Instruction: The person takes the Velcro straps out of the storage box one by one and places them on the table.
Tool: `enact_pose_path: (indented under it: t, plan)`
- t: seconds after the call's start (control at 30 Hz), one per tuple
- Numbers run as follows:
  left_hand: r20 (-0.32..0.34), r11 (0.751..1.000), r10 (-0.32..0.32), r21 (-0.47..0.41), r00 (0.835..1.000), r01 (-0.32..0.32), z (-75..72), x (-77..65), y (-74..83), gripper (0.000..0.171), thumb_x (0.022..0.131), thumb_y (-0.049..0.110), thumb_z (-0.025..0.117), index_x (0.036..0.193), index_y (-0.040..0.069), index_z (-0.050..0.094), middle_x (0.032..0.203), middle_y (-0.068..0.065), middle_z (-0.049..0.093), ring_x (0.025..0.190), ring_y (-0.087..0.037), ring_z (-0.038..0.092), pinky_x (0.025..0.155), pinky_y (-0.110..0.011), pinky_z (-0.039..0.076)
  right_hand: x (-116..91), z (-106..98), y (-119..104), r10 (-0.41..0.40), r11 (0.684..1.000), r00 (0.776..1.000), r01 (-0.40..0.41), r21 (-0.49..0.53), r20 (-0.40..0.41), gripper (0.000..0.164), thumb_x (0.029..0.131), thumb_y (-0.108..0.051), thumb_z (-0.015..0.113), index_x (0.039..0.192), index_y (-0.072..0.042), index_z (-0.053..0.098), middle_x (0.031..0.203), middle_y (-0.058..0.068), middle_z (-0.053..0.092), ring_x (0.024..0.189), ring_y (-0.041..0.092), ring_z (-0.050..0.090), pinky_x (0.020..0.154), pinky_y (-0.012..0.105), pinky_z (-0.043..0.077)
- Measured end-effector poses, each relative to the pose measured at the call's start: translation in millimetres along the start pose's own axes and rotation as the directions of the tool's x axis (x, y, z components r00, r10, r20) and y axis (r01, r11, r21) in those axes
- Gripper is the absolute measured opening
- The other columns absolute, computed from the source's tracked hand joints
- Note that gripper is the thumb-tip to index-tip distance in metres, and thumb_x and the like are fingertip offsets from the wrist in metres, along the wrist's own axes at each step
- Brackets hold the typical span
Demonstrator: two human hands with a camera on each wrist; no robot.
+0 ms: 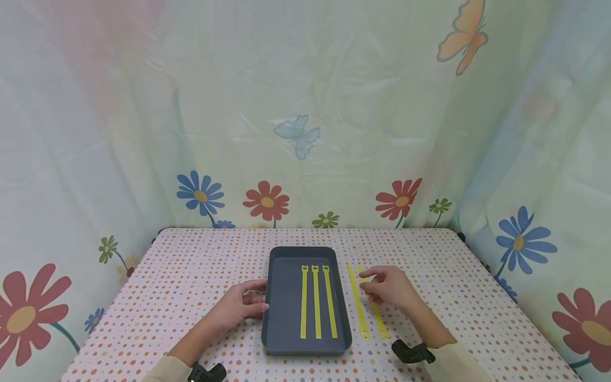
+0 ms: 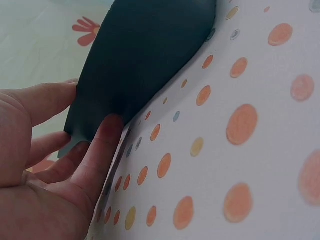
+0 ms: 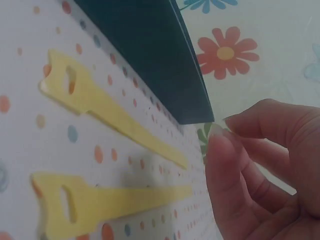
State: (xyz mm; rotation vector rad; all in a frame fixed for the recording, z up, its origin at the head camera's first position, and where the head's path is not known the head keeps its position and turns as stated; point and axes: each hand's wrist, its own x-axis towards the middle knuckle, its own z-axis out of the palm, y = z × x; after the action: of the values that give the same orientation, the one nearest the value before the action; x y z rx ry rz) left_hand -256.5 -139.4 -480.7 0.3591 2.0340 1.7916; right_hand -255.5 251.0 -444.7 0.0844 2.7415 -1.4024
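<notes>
A dark grey tray (image 1: 286,318) lies on the table, with three yellow hook-and-loop cable ties (image 1: 316,302) side by side in its right half, slotted heads at the far end. My left hand (image 1: 241,305) touches the tray's left side; in the left wrist view the thumb rests against the outer wall and other fingertips meet the rim. Right of the tray, two more yellow cable ties (image 3: 125,125) lie on the table, slotted heads towards me. Above them hovers my right hand (image 1: 389,286), thumb and index fingertips close together, with nothing visible between them.
The table is covered with a polka-dot cloth (image 1: 191,276). Behind it and at both sides hangs a curtain (image 1: 353,175) with flowers and butterflies. A black strap device (image 1: 412,352) sits on the right wrist, another (image 1: 207,373) on the left.
</notes>
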Motion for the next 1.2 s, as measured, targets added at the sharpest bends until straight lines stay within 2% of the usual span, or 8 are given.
enact_pose_path:
  t: [0.27, 0.47, 0.6, 0.83, 1.03, 1.2]
  plan:
    - [0.014, 1.000, 0.007, -0.005, 1.000, -0.007, -1.1, 1.0, -2.6, 0.070, 0.094, 0.010, 0.074, 0.154, -0.001, 0.040, 0.137, -0.025, 0.058, 0.100, -0.020, 0.072, 0.085, -0.036, 0.063, 8, 5, -14, -0.109, 0.992, 0.992, 0.105, 0.064, 0.061, 0.027, 0.091, -0.009, 0.076, 0.116, 0.001, 0.073, 0.074, 0.012, 0.070, 0.061, 0.019, 0.065, 0.059, 0.031, 0.062]
    - [0.016, 1.000, 0.009, -0.005, 1.000, -0.009, -1.3, 3.0, -3.6, 0.070, 0.094, 0.011, 0.075, 0.154, 0.000, 0.041, 0.138, -0.023, 0.058, 0.099, -0.019, 0.072, 0.085, -0.035, 0.063, 13, 11, -24, -0.144, 0.989, 0.985, 0.139, 0.050, 0.092, 0.022, 0.090, -0.010, 0.077, 0.112, -0.003, 0.075, 0.077, 0.013, 0.071, 0.062, 0.019, 0.066, 0.059, 0.032, 0.062]
    - [0.013, 1.000, 0.008, -0.002, 1.000, -0.008, -1.3, 2.8, -2.6, 0.070, 0.094, 0.010, 0.075, 0.154, 0.000, 0.041, 0.136, -0.024, 0.059, 0.098, -0.019, 0.072, 0.084, -0.035, 0.063, 19, 17, -28, -0.196, 0.981, 0.973, 0.193, 0.035, 0.124, 0.023, 0.090, -0.010, 0.077, 0.112, -0.002, 0.075, 0.078, 0.014, 0.073, 0.063, 0.021, 0.067, 0.060, 0.035, 0.063]
    - [0.018, 1.000, 0.016, -0.007, 1.000, -0.016, -1.6, 2.0, -2.2, 0.070, 0.093, 0.010, 0.075, 0.153, -0.002, 0.041, 0.132, -0.025, 0.061, 0.098, -0.019, 0.072, 0.084, -0.035, 0.063, 26, 26, -37, -0.284, 0.959, 0.938, 0.279, 0.052, 0.197, 0.024, 0.090, -0.008, 0.075, 0.112, 0.002, 0.074, 0.081, 0.012, 0.074, 0.066, 0.021, 0.069, 0.065, 0.045, 0.064]
    - [0.017, 1.000, 0.022, -0.001, 1.000, -0.022, -2.0, 2.0, -3.6, 0.071, 0.093, 0.012, 0.076, 0.153, -0.002, 0.041, 0.133, -0.024, 0.061, 0.097, -0.018, 0.072, 0.084, -0.035, 0.063, 31, 31, -41, -0.357, 0.933, 0.899, 0.355, 0.056, 0.253, 0.023, 0.090, -0.008, 0.076, 0.111, 0.001, 0.075, 0.087, 0.007, 0.075, 0.072, 0.018, 0.071, 0.065, 0.032, 0.063]
    - [0.016, 1.000, 0.028, 0.001, 0.999, -0.028, -2.0, 2.5, -3.9, 0.073, 0.092, 0.013, 0.077, 0.153, -0.002, 0.041, 0.139, -0.025, 0.058, 0.099, -0.018, 0.072, 0.085, -0.035, 0.063, 34, 35, -45, -0.393, 0.916, 0.866, 0.396, 0.057, 0.309, 0.024, 0.090, -0.008, 0.078, 0.112, 0.002, 0.075, 0.091, 0.008, 0.076, 0.076, 0.017, 0.070, 0.067, 0.027, 0.061]
